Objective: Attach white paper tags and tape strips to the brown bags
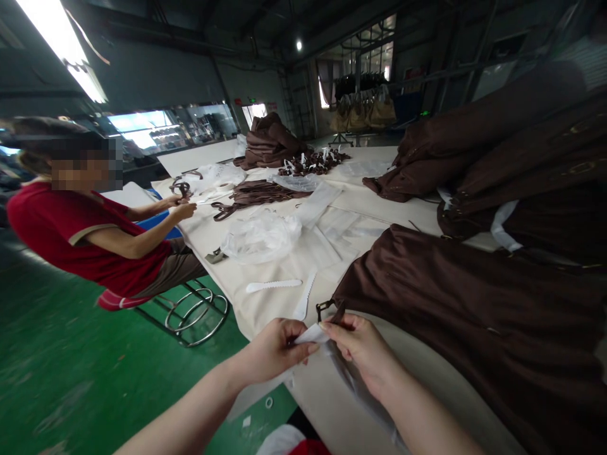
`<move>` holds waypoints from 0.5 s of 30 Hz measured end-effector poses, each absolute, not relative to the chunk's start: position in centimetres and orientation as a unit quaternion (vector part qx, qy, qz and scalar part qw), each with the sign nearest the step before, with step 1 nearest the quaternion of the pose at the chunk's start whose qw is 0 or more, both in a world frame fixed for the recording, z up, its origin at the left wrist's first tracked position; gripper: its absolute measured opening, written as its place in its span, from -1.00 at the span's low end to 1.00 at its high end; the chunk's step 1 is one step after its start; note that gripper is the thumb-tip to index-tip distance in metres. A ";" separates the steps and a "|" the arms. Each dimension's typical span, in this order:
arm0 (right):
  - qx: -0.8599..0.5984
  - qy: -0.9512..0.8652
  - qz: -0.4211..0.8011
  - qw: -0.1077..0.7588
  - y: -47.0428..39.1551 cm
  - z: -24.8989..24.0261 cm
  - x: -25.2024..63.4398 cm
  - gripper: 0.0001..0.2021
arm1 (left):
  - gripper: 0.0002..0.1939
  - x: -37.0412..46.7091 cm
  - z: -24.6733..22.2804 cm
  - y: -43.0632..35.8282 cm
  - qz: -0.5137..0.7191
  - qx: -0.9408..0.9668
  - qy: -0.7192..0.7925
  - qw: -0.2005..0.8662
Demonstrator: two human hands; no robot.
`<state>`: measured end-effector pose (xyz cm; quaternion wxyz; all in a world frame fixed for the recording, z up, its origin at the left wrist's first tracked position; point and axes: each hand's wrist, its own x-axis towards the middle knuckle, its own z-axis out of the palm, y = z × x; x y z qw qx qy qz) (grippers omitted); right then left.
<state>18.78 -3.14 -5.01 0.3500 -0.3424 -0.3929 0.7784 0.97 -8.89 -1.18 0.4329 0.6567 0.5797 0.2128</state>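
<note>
My left hand (279, 346) pinches one end of a white strip (313, 334) between thumb and fingers. Close beside it, my right hand (363, 347) grips the strip's other end together with a dark brown strap, partly hidden by the fingers. A metal buckle (324, 307) sits just above my right hand, at the corner of a brown leather-like piece (427, 284) spread over the right of the table. Two white plastic strips with notched edges, one lying flat (274, 285) and one slanted (305, 296), rest on the table above my hands.
A crumpled clear plastic bag (263, 237) and translucent sheets (320, 202) lie mid-table. Brown straps (270, 193) and brown piles (272, 142) are farther back. Large brown bags (497, 145) are heaped at right. A person in red (95, 234) sits at left, handling a strap.
</note>
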 end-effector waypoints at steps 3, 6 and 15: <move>-0.330 -0.319 0.820 0.341 -2.9 -4.7 19.1 -0.67 | -0.52 0.6 0.9 -8.0 0.164 0.671 0.538 0.484; -0.319 -0.206 0.875 0.301 -2.4 -4.2 19.5 -0.66 | -0.49 0.3 2.6 -7.1 0.107 0.703 0.527 0.465; -0.368 -0.283 0.824 0.324 -3.3 -4.6 18.5 -0.64 | -0.44 0.7 3.1 -5.6 0.056 0.738 0.547 0.392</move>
